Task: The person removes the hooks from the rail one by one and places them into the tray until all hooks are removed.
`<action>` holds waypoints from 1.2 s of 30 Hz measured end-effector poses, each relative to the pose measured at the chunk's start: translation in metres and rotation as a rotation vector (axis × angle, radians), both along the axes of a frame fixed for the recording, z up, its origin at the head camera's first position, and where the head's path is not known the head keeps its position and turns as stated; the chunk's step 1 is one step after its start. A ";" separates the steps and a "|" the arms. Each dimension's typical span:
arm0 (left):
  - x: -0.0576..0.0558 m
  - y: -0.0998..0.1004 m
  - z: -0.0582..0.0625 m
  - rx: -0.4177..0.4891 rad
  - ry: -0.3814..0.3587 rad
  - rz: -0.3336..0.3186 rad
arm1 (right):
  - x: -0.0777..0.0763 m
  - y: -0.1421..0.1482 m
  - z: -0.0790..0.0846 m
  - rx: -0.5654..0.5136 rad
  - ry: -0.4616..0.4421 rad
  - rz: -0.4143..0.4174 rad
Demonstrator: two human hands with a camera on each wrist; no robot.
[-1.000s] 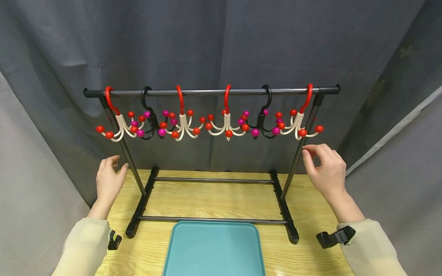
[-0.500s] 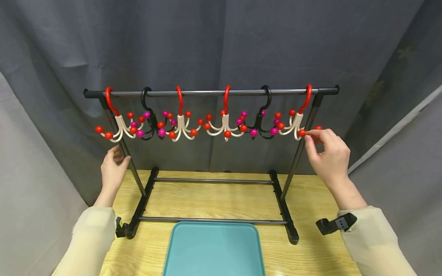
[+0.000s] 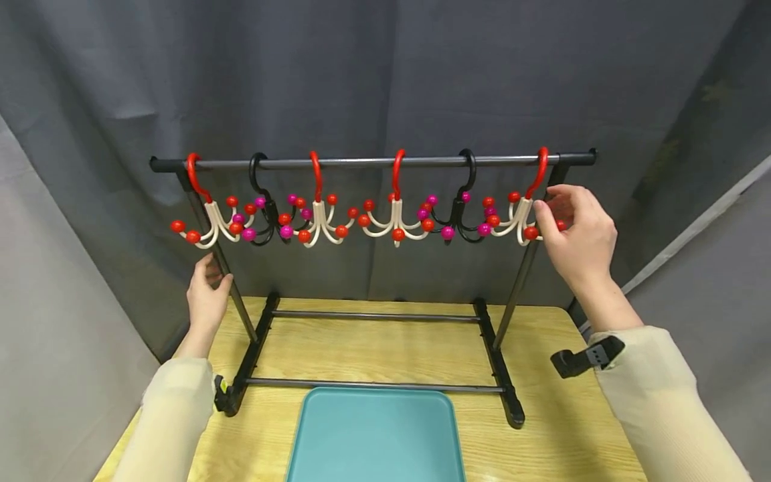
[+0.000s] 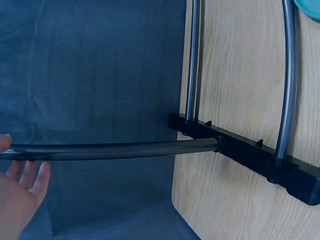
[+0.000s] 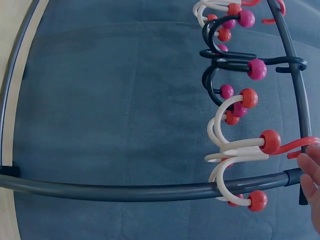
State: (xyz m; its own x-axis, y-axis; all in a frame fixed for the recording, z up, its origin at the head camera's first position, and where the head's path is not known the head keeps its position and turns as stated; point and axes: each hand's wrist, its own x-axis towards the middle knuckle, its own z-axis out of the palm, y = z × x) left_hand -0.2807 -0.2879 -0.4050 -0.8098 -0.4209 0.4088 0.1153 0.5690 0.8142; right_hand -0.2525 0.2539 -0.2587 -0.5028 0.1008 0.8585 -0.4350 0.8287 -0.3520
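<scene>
- The left hand (image 3: pixel 207 301) bends about the rack's left post (image 3: pixel 239 304), thumb on one side and fingers on the other; whether it truly grips cannot be told (the left wrist view cuts the hand off at its edge)
- The right hand (image 3: pixel 581 234) lies up by the top of the right post (image 3: pixel 518 284), thumb and forefinger a narrow gap apart; what lies between them is hidden, so a hold cannot be told
- In the right wrist view only some fingertips show at the right edge, overlapping the place where a red hook meets the top bar (image 3: pixel 358 163)
- The rack (image 3: pixel 373 385) stands upright on the wooden table (image 3: pixel 554 375), in front of a grey curtain (image 3: pixel 343 73)
- Six hangers (image 3: pixel 397 214) hang along its top bar, four white with red hooks and two black; their ball-tipped arms overlap, so some are hard to tell apart
- The rightmost white hanger (image 3: pixel 521 215) is nearest the right hand, which masks part of one arm and its red ball
- The teal tray (image 3: pixel 377 435) lies by the rack's front rail, its near end cut off by the lower edge of the head view
</scene>
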 end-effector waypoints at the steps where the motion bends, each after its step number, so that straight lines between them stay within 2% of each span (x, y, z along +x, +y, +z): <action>1: 0.000 0.000 -0.001 0.002 0.003 0.001 | -0.003 -0.001 0.002 -0.010 -0.013 -0.002; 9: -0.006 -0.005 -0.005 0.002 0.002 -0.053 | -0.018 -0.008 0.019 -0.063 -0.115 -0.034; 20: -0.012 -0.006 -0.005 -0.045 0.038 -0.007 | -0.029 -0.010 0.030 -0.103 -0.208 -0.085; 31: -0.015 -0.004 -0.005 -0.085 0.037 0.051 | -0.027 -0.013 0.038 -0.123 -0.188 -0.074; 36: -0.016 -0.004 -0.005 -0.097 0.027 0.075 | -0.022 -0.013 0.044 -0.128 -0.133 -0.088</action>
